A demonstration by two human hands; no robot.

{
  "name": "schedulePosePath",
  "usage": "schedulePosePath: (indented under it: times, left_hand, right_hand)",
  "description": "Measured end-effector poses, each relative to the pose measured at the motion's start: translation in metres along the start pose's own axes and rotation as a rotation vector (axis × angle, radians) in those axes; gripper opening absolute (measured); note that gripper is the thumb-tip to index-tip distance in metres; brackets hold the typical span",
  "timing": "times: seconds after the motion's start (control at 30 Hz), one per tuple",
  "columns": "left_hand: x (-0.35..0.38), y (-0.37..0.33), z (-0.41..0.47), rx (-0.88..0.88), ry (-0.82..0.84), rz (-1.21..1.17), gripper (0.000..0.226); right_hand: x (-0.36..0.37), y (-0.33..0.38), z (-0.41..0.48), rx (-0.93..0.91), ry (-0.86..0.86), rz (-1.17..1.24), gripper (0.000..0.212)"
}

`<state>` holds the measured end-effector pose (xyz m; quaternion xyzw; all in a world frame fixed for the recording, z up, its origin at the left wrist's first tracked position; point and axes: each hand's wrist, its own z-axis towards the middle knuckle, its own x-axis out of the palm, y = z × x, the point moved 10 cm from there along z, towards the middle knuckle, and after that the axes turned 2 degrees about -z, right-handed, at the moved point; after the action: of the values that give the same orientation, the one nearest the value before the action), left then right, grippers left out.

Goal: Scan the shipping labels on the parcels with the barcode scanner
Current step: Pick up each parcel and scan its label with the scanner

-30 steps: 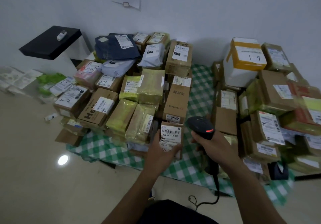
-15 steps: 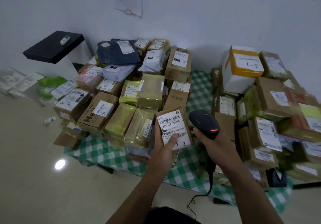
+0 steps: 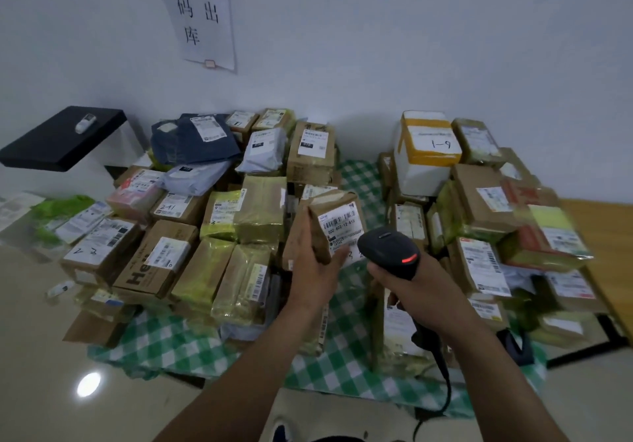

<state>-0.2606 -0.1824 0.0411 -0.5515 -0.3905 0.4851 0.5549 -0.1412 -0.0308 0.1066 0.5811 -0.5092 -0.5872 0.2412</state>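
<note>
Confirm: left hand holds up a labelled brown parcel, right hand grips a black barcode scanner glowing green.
The head view shows the black barcode scanner in the right hand glowing red, not green. The left hand holds the labelled brown parcel.

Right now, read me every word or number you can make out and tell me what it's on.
"请扫码出库": paper sign on the wall.
"1-9": handwritten, white-and-yellow box.
"502-602-12-615", last digits unsure: label on the parcel held by the left hand.
"He", cut off: brown carton.
Everything else: too small or blurred.
</note>
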Motion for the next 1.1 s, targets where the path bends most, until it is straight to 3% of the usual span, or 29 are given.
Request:
schedulePosePath:
  times: [0.3,0.47,0.83,1.0,1.1]
  left_hand:
    - [0.037,0.003,0.024,-0.007,0.024,0.133,0.093]
    - [0.049,0.013,0.032,-0.048,-0.013,0.195,0.079]
    - [0.078,0.007,0.026,-0.052,-0.023,0.240,0.100]
    - [0.090,0.016,0.030,-0.075,-0.018,0.214,0.103]
    - [0.103,0.031,0.046,-0.118,0.036,0.197,0.098]
  right_hand:
    - [-0.031,0.002,-0.001,0.022,-0.035,-0.066,0.015]
    - [-0.044,-0.003,-0.002,0.026,-0.024,-0.024,0.011]
    - [-0.082,-0.010,-0.004,-0.018,0.020,-0.055,0.012]
    - [-0.095,-0.018,0.000,-0.042,0.027,-0.049,0.005]
    - [-0.107,-0.032,0.010,0.005,0.001,-0.038,0.014]
